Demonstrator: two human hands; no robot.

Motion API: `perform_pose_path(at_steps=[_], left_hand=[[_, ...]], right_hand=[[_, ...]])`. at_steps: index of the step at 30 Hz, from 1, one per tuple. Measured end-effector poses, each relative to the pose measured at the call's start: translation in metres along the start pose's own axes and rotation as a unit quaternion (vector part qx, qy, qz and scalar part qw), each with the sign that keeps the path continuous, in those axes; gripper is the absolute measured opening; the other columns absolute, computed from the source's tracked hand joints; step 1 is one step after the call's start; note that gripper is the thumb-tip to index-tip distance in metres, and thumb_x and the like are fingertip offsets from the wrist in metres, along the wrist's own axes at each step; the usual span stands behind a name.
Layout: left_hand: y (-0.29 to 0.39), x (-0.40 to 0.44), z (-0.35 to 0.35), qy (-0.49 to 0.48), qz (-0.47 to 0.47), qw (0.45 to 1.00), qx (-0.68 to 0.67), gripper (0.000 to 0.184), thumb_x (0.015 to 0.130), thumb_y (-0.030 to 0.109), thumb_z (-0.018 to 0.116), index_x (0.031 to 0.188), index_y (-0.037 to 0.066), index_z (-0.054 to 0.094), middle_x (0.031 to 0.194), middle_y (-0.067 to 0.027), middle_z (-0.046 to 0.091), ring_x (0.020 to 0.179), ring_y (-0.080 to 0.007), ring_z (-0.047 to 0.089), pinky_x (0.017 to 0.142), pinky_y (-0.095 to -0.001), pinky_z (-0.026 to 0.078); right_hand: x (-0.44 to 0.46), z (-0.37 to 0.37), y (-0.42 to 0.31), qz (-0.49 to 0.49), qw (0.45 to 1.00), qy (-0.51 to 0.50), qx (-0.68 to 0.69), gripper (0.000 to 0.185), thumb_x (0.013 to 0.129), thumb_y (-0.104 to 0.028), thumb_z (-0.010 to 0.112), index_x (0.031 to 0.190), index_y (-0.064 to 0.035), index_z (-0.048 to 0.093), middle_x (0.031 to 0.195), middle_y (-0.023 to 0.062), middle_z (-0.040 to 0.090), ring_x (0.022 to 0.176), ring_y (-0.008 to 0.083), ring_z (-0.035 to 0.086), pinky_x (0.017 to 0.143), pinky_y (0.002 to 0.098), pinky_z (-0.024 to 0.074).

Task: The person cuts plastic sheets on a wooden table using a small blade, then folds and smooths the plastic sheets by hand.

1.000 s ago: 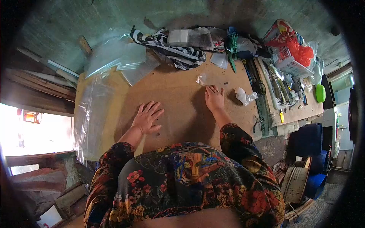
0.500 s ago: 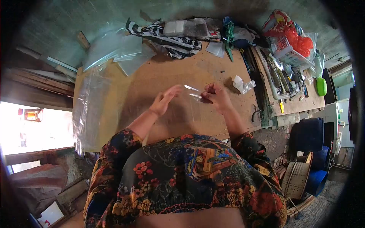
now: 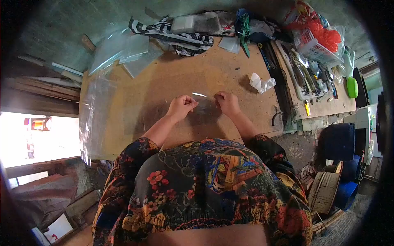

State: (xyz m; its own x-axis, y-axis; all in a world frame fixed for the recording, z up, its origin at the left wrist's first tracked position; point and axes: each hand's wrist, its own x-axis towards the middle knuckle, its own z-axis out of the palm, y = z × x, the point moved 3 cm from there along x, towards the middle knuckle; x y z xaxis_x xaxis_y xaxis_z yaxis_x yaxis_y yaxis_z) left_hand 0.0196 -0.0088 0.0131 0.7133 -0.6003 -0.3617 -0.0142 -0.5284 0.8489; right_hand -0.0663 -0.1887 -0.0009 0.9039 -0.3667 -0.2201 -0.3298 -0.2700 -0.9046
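Observation:
Between my hands, above the brown board tabletop (image 3: 164, 82), stretches a small piece of clear plastic film (image 3: 200, 95), which shows mostly by its glints. My left hand (image 3: 182, 107) is closed in a pinch at the film's left side. At the opposite side, my right hand (image 3: 227, 103) pinches it with curled fingers. The film's lower edge is too transparent to make out.
Clear sheets (image 3: 137, 55) lie at the back left, and more clear film (image 3: 96, 110) hangs over the left edge. A crumpled white tissue (image 3: 261, 83) sits to the right. Beyond it are a tool tray (image 3: 305, 78), a yellow-handled cutter (image 3: 307, 108) and a white basket (image 3: 314, 49).
My left hand has moved right and closed from an open, spread pose onto the film's left side. My right hand stays pinched, with its wrist turned slightly. The view has shifted a little.

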Motion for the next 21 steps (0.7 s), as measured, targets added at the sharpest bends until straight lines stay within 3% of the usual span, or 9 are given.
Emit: perform_pose_path(at_steps=[3,4,6,10,12,13,15,17,21], left_hand=[[-0.021,0.005,-0.005,-0.004,0.008,0.999,-0.041,0.019,0.08,0.017,0.063,0.091,0.001,0.057,0.072,-0.0023,0.06,0.063,-0.0079,0.056,0.057,-0.0209,0.045],[-0.024,0.004,-0.011,-0.003,0.006,0.999,-0.041,0.019,0.08,0.017,0.063,0.091,0.001,0.057,0.072,-0.0023,0.06,0.063,-0.0079,0.056,0.057,-0.0209,0.045],[-0.027,0.0,-0.029,0.067,0.022,0.99,0.12,0.018,0.077,0.017,0.062,0.09,0.005,0.059,0.071,-0.0037,0.063,0.065,-0.0153,0.061,0.059,-0.029,0.047],[-0.033,-0.005,-0.058,0.115,-0.057,0.968,0.214,0.021,0.077,0.015,0.057,0.097,0.007,0.058,0.087,-0.0077,0.063,0.08,-0.0249,0.061,0.072,-0.0373,0.047],[-0.019,-0.012,-0.067,0.365,0.093,0.807,0.454,0.025,0.078,0.013,0.052,0.103,0.01,0.056,0.107,-0.0095,0.056,0.101,-0.0296,0.052,0.088,-0.044,0.038],[-0.015,-0.01,-0.065,0.364,0.093,0.807,0.455,0.025,0.078,0.013,0.052,0.103,0.01,0.056,0.107,-0.0095,0.056,0.101,-0.0296,0.052,0.088,-0.044,0.038],[-0.003,-0.003,-0.045,0.23,0.165,0.87,0.404,0.027,0.08,0.013,0.049,0.106,0.011,0.055,0.124,-0.008,0.043,0.115,-0.0283,0.04,0.096,-0.0468,0.027],[0.014,-0.001,-0.015,0.093,0.242,0.855,0.45,0.031,0.081,0.016,0.05,0.111,0.011,0.054,0.128,-0.0064,0.039,0.121,-0.0265,0.034,0.099,-0.0454,0.024],[0.014,0.019,0.017,0.058,0.271,0.853,0.442,0.036,0.083,0.023,0.05,0.119,0.018,0.05,0.133,-0.0073,0.033,0.126,-0.0261,0.027,0.102,-0.0473,0.019]], right_hand=[[0.005,-0.005,0.004,0.033,0.998,0.019,-0.04,0.015,0.083,-0.015,0.054,0.083,-0.0006,0.059,0.062,0.0086,0.06,0.055,0.0155,0.06,0.052,0.0283,0.044],[0.008,-0.01,0.008,-0.01,0.993,0.035,-0.109,0.014,0.08,-0.014,0.056,0.086,-0.0018,0.06,0.066,0.0103,0.062,0.06,0.0214,0.061,0.057,0.0319,0.0458],[0.011,-0.017,0.014,-0.051,0.982,0.05,-0.177,0.015,0.078,-0.013,0.058,0.088,-0.003,0.061,0.07,0.012,0.063,0.066,0.0274,0.061,0.061,0.0355,0.0475],[0.008,-0.021,0.012,-0.1,0.964,0.086,-0.231,0.027,0.076,-0.017,0.06,0.102,-0.0084,0.057,0.096,0.0162,0.058,0.09,0.0341,0.056,0.074,0.0392,0.0454],[0.002,-0.022,0.007,-0.111,0.953,0.137,-0.247,0.033,0.076,-0.018,0.061,0.108,-0.0103,0.054,0.106,0.0169,0.055,0.098,0.0344,0.052,0.079,0.0397,0.044],[-0.005,-0.023,0.001,-0.147,0.932,0.166,-0.288,0.037,0.076,-0.02,0.061,0.111,-0.0119,0.051,0.113,0.0164,0.049,0.104,0.0348,0.047,0.082,0.0417,0.0411],[-0.021,-0.02,-0.009,-0.182,0.907,0.19,-0.328,0.042,0.076,-0.022,0.061,0.115,-0.0135,0.048,0.119,0.0158,0.044,0.111,0.0352,0.042,0.086,0.0436,0.0383],[-0.037,-0.003,-0.009,-0.137,0.912,0.053,-0.384,0.044,0.078,-0.028,0.058,0.118,-0.0114,0.047,0.124,0.0151,0.041,0.116,0.0332,0.036,0.092,0.0462,0.0317],[-0.059,0.017,0.002,-0.173,0.894,0.047,-0.411,0.049,0.079,-0.032,0.056,0.121,-0.009,0.045,0.13,0.0146,0.035,0.121,0.0324,0.031,0.096,0.0483,0.0256]])
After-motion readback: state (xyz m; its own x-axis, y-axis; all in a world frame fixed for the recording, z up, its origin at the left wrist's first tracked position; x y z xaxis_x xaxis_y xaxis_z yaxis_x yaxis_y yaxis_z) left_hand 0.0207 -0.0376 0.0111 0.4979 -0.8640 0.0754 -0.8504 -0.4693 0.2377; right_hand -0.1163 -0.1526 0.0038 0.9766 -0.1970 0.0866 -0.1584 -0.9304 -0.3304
